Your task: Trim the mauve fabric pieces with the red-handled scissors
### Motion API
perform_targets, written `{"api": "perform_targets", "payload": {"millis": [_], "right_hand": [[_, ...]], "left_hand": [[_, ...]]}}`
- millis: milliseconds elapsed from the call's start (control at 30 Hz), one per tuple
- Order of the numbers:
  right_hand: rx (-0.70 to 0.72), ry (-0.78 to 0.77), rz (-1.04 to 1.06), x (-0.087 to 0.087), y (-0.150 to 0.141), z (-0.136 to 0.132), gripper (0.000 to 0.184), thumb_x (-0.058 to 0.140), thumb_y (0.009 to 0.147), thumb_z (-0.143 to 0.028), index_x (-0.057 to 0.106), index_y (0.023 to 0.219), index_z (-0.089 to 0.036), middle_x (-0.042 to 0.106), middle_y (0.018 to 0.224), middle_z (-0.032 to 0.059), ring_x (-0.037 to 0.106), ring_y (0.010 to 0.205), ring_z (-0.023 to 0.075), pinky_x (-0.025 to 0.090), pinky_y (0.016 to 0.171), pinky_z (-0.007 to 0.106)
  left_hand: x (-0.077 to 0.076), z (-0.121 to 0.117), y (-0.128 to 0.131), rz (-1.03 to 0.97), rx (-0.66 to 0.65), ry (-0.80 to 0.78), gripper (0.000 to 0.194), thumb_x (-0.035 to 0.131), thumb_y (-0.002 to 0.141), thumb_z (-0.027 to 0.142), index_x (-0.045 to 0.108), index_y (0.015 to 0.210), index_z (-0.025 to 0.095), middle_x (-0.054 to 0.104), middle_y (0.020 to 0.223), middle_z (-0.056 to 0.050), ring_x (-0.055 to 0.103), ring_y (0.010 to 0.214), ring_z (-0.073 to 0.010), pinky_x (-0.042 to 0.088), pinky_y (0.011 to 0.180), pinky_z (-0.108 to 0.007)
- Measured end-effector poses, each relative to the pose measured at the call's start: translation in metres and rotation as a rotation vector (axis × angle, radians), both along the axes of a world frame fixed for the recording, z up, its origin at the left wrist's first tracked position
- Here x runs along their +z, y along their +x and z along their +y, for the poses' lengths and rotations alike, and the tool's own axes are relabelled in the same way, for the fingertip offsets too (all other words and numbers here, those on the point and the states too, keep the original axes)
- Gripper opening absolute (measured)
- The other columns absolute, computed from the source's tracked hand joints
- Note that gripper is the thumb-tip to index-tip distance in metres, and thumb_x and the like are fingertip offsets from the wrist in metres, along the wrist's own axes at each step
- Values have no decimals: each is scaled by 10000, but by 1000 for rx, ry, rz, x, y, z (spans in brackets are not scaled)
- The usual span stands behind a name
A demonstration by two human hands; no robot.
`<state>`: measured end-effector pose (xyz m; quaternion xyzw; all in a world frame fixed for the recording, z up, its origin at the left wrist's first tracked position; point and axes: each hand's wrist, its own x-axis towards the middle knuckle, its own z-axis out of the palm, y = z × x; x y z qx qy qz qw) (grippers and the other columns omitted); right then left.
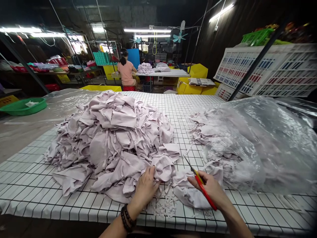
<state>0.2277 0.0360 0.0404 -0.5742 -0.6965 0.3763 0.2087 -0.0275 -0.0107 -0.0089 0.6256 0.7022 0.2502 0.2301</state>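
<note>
Clutches scissors (205, 195) in the right hand (211, 187), touches the cloth heap (114, 138) near the tabletop's (89, 203) front edge with the left hand (146, 185), grip unclear, seemingly partway: snippets (164, 206) cut, plenty left.

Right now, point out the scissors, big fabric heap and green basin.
Scissors (201, 186): head view, on the red handle.
Big fabric heap (119, 142): head view, on its middle folds.
Green basin (26, 109): head view, on its near wall.

Background dim | tube light (141, 30) glowing overhead | glare on plastic bag (274, 142) | right edge dark, stretched
</note>
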Motion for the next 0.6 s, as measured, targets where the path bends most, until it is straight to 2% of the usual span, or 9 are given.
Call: {"api": "perform_targets", "payload": {"millis": [67,100,167,233,300,400,467,533,600], "right_hand": [[-52,-28,39,-5,13,-2,385,615,731,-534,429,625,-214,410,571,-50,404,566,133,335,521,229],[-74,-38,49,-7,18,-4,383,620,724,-537,437,627,-214,414,571,-49,406,567,135,338,522,230],[-112,-54,54,-13,26,-7,378,633,712,-534,451,626,-214,432,573,-47,418,572,140,348,529,231],[-145,-72,58,-18,31,-8,369,642,703,-528,467,623,-213,462,579,-42,443,582,146,365,541,231],[-176,-85,68,-23,34,-6,355,645,698,-519,484,625,-212,493,586,-36,472,594,153,384,555,232],[-205,-93,81,-32,35,-2,312,648,695,-494,528,649,-210,547,604,-26,521,620,166,410,577,234],[-225,-104,70,-39,33,2,278,654,684,-469,562,681,-206,586,622,-22,552,636,174,420,585,236],[-253,-112,49,-44,28,7,248,653,677,-436,581,718,-202,609,635,-20,569,640,178,422,582,240],[-287,-82,44,-47,20,14,217,634,681,-405,578,736,-203,616,642,-14,573,634,179,418,573,245]], "left_hand": [[-1,11,-6,-22,-55,-72,394,574,755,156,576,1147,191,603,1106,-120,569,1059,-285,427,902,-388],[5,18,-10,-41,-87,-87,318,568,754,143,618,1066,184,631,1041,-112,590,1017,-274,440,881,-373],[30,34,-21,-115,-137,-109,180,557,786,189,655,936,176,667,938,-97,633,882,-249,485,781,-345],[73,54,-36,-243,-125,-135,200,513,844,280,654,939,175,682,871,-86,647,701,-218,504,616,-317],[128,79,-56,-305,0,-77,218,554,829,323,651,937,161,684,815,-76,635,617,-207,493,534,-303],[215,120,-90,-28,172,191,276,582,821,322,636,992,112,675,816,-64,625,685,-192,520,655,-335],[260,147,-114,242,266,422,322,534,857,309,607,1048,60,658,958,-87,605,846,-194,495,811,-378],[288,172,-138,463,292,476,393,457,908,310,539,1160,20,591,1160,-131,535,1048,-222,416,949,-428],[298,190,-156,568,287,367,430,530,873,294,529,1150,-35,533,1248,-195,459,1157,-280,354,999,-494]]}}
